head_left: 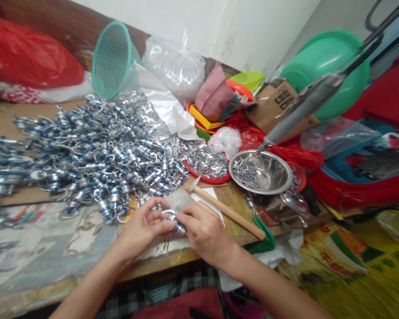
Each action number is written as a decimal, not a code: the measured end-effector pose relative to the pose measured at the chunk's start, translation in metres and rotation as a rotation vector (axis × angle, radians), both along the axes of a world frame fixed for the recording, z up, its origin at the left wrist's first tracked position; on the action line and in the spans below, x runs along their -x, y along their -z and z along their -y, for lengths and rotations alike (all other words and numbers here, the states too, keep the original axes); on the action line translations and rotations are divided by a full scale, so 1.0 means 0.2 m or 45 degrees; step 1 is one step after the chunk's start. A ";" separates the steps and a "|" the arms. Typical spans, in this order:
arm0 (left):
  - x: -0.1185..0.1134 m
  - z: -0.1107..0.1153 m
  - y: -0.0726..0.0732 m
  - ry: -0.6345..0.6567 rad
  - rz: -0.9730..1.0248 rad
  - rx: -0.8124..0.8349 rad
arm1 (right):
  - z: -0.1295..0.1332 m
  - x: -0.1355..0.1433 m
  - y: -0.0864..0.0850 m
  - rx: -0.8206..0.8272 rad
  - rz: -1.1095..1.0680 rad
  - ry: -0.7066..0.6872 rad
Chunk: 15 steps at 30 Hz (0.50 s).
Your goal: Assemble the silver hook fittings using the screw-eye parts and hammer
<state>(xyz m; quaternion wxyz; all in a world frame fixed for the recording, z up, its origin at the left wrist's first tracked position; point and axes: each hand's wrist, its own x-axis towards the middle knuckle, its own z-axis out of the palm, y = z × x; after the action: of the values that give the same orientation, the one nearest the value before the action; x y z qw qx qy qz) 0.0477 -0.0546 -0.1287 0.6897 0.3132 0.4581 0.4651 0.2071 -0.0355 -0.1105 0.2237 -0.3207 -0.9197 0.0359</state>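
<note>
Between the fingertips of both hands is a small blue-banded metal fitting (180, 228) with a curved silvery ring at its upper end. My left hand (148, 228) pinches it from the left, fingers curled. From the right, my right hand (208, 230) closes thumb and fingers on it, hiding part of its body. Just beyond the hands lies a grey metal block (179, 200), partly covered by my fingers. A hammer (229, 212) with a wooden handle rests to the right of it. A large heap of similar fittings (96, 150) spreads over the table's left side.
A red plate (216, 179) holds small flat metal pieces. Beside it a steel bowl (282, 179) contains thin metal pins. Behind stand a turquoise basket (110, 62), a clear plastic bag (174, 66) and a cardboard box (275, 104). A grey rod-like tool (306, 104) slants above the bowl.
</note>
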 end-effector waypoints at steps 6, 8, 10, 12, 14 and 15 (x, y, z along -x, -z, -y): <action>-0.01 0.00 -0.01 -0.024 0.004 -0.008 | 0.04 0.01 0.01 0.037 0.096 0.058; -0.01 0.00 -0.02 -0.024 -0.007 0.005 | 0.05 0.00 0.01 0.088 0.067 0.058; 0.00 0.00 -0.02 -0.012 -0.013 0.018 | 0.05 -0.01 0.02 0.182 -0.007 0.037; 0.00 0.00 -0.01 0.001 -0.016 0.016 | 0.03 -0.05 0.03 0.286 -0.124 0.001; 0.00 0.00 -0.01 0.015 -0.024 0.004 | -0.02 -0.11 0.05 0.299 -0.269 0.045; 0.00 0.01 -0.01 0.019 -0.031 -0.001 | -0.05 -0.15 0.06 0.260 -0.304 0.132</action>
<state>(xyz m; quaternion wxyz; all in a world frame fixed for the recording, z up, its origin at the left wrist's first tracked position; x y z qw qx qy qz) 0.0473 -0.0556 -0.1277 0.6874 0.3225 0.4641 0.4562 0.2362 -0.0245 -0.1224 0.2992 -0.3822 -0.8603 0.1555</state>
